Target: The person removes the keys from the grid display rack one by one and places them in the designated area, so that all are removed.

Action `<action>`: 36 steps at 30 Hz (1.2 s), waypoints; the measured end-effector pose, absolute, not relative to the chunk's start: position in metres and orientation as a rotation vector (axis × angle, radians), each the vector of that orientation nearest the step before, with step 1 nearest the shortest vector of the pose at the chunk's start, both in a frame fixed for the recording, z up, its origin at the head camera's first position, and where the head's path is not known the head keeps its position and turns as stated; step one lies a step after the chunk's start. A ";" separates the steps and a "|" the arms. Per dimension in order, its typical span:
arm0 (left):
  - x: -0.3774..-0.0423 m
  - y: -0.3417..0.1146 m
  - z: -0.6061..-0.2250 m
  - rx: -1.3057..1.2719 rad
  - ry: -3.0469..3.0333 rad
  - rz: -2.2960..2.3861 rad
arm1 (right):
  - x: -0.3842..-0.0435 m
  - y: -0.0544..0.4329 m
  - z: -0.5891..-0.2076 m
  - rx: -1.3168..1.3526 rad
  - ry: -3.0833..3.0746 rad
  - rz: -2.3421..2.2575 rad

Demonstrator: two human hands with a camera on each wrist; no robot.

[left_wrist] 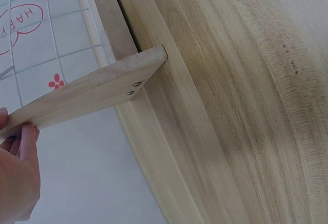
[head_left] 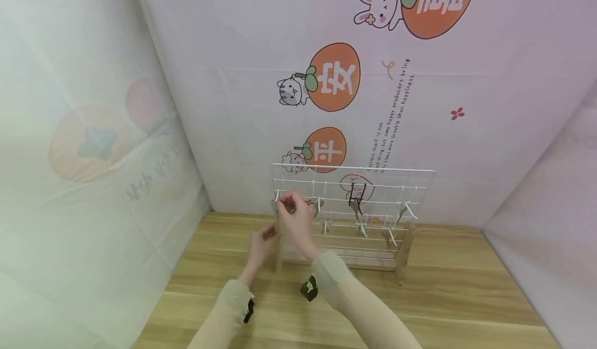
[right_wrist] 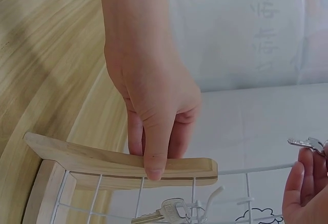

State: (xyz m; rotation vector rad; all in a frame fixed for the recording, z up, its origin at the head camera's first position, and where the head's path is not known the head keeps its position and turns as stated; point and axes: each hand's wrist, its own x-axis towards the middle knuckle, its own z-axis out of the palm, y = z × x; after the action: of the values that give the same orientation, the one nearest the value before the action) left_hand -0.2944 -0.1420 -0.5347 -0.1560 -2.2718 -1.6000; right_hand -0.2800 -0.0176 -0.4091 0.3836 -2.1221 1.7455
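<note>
My left fingers [right_wrist: 155,155] grasped the post [right_wrist: 102,159]; my right fingers [right_wrist: 306,167] pinched a key [right_wrist: 308,143] at the rack's [head_left: 354,168] ten o'clock corner. Bracing firmly seemed best for guiding the key gently.

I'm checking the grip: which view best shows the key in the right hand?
Right wrist view: the key juts from the right hand. In the head view it's too small to make out clearly; the left wrist view doesn't show it.

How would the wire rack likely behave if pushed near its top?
The wire rack is probably stiff, since wooden posts brace its sides. It may tip, because its top rises well above them. Its open gaps suggest it's fairly light.
</note>
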 end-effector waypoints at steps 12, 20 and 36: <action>-0.296 -0.142 -0.538 -0.124 -2.310 -1.549 | -0.271 -0.010 -0.409 0.416 -2.108 1.786; -0.294 -0.144 -0.535 -0.139 -2.318 -1.531 | -0.265 -0.008 -0.405 0.445 -2.091 1.797; -0.293 -0.143 -0.535 -0.138 -2.300 -1.544 | -0.250 0.007 -0.423 0.470 -2.151 1.783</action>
State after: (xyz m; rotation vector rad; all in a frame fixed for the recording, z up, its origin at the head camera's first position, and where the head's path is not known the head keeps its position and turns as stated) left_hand -0.2933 -0.1433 -0.5347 -0.1379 -2.2997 -1.5441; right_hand -0.2502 0.0066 -0.4233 0.4696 -2.1514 1.7831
